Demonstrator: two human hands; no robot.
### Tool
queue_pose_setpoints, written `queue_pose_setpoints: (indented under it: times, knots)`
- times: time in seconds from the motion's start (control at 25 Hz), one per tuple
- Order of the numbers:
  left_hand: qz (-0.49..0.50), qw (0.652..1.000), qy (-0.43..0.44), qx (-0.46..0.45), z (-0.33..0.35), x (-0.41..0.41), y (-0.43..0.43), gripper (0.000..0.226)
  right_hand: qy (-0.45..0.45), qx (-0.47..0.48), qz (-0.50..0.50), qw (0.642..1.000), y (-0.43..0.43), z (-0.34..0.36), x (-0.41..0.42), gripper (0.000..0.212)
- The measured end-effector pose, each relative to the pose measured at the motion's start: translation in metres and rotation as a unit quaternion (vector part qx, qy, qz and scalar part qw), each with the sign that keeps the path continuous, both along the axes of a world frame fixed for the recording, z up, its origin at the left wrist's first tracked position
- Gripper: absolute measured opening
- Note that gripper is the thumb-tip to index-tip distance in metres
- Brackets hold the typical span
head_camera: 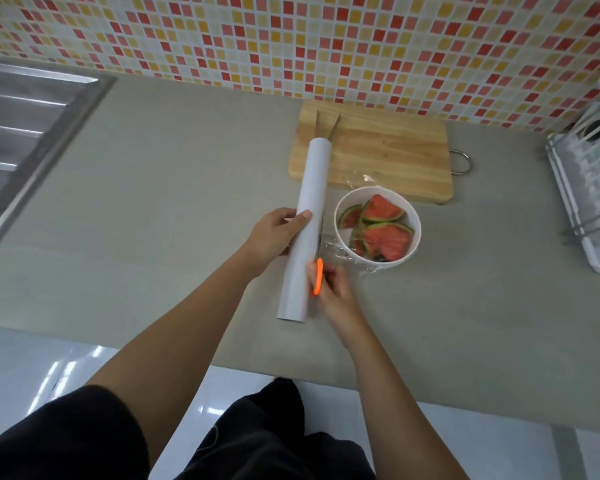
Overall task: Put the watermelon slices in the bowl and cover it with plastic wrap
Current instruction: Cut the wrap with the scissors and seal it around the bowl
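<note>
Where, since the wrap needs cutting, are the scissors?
In the head view, the scissors are in the right hand, between the roll and the bowl.

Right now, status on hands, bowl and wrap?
Left hand grips wrap roll; right hand holds orange scissors at the film. Watermelon slices in bowl, film across it. Nothing blocking.

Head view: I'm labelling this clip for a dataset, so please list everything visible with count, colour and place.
bowl: one, white, counter, before the board.
watermelon slices: several, red and green, inside bowl.
plastic wrap roll: one, white, left of bowl.
plastic film: one sheet, clear, over bowl.
scissors: one, orange handles, between roll and bowl.
cutting board: one, wooden, by wall.
sink: one, steel, far left.
dish rack: one, white, far right.
left hand: one, grips roll.
right hand: one, holds scissors.
</note>
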State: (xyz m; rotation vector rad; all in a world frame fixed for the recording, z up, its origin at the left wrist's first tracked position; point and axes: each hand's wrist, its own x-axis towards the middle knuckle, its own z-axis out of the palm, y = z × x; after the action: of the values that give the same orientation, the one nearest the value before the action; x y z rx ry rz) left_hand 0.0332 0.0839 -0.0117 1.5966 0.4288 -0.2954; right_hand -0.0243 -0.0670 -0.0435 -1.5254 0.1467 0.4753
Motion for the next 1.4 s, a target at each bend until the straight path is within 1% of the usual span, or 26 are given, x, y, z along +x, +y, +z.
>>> queue_pose_setpoints:
  times: [0.12, 0.28, 0.36, 0.52, 0.56, 0.68, 0.84, 0.88, 0.96, 1.04, 1.08, 1.12, 1.28, 1.4]
  knots:
    - [-0.014, 1.000, 0.004, -0.018, 0.001, 0.001, 0.005, 0.040, 0.007, -0.014, -0.006, 1.000, 0.004, 0.005, 0.007, 0.017]
    - [-0.039, 0.999, 0.009, -0.034, -0.001, 0.003, 0.012, 0.035, -0.012, -0.028, -0.019, 0.999, 0.009, 0.011, 0.018, 0.013]
    - [-0.055, 0.998, 0.008, -0.035, 0.001, 0.004, 0.016, 0.031, -0.017, -0.033, -0.021, 0.999, 0.013, 0.015, 0.025, 0.017]
    - [-0.064, 0.997, 0.022, -0.029, 0.002, 0.006, 0.023, 0.031, -0.028, -0.034, -0.029, 0.999, 0.022, 0.013, 0.032, 0.029]
    - [-0.068, 0.997, 0.023, -0.028, 0.002, 0.005, 0.025, 0.031, -0.028, -0.039, -0.032, 0.998, 0.025, 0.013, 0.033, 0.028]
    - [-0.094, 0.995, 0.024, -0.027, 0.000, 0.001, 0.031, 0.029, -0.014, -0.041, -0.041, 0.998, 0.030, 0.013, 0.039, 0.013]
    - [-0.118, 0.992, 0.032, -0.022, -0.003, -0.002, 0.039, 0.026, -0.016, -0.051, -0.047, 0.997, 0.035, 0.014, 0.042, 0.019]
    - [-0.123, 0.992, 0.031, -0.019, -0.003, -0.002, 0.039, 0.026, -0.016, -0.049, -0.048, 0.998, 0.035, 0.014, 0.042, 0.018]
    - [-0.117, 0.993, 0.030, -0.011, -0.002, 0.001, 0.038, 0.035, -0.014, -0.041, -0.047, 0.998, 0.035, 0.014, 0.043, 0.012]
    - [-0.087, 0.996, 0.032, -0.004, 0.000, 0.009, 0.035, 0.054, -0.011, -0.032, -0.045, 0.998, 0.035, 0.016, 0.045, 0.008]
    - [-0.069, 0.997, 0.033, -0.005, 0.001, 0.012, 0.033, 0.062, -0.013, -0.030, -0.046, 0.998, 0.035, 0.017, 0.045, 0.009]
    - [-0.056, 0.998, 0.032, -0.010, 0.002, 0.016, 0.031, 0.064, -0.015, -0.028, -0.048, 0.998, 0.035, 0.018, 0.045, 0.010]
    - [-0.050, 0.998, 0.020, -0.028, 0.004, 0.021, 0.031, 0.043, -0.032, -0.020, -0.059, 0.998, 0.037, 0.017, 0.036, 0.015]
    - [-0.057, 0.998, 0.022, -0.031, 0.004, 0.021, 0.035, 0.031, -0.012, -0.023, -0.059, 0.998, 0.038, 0.015, 0.030, 0.019]
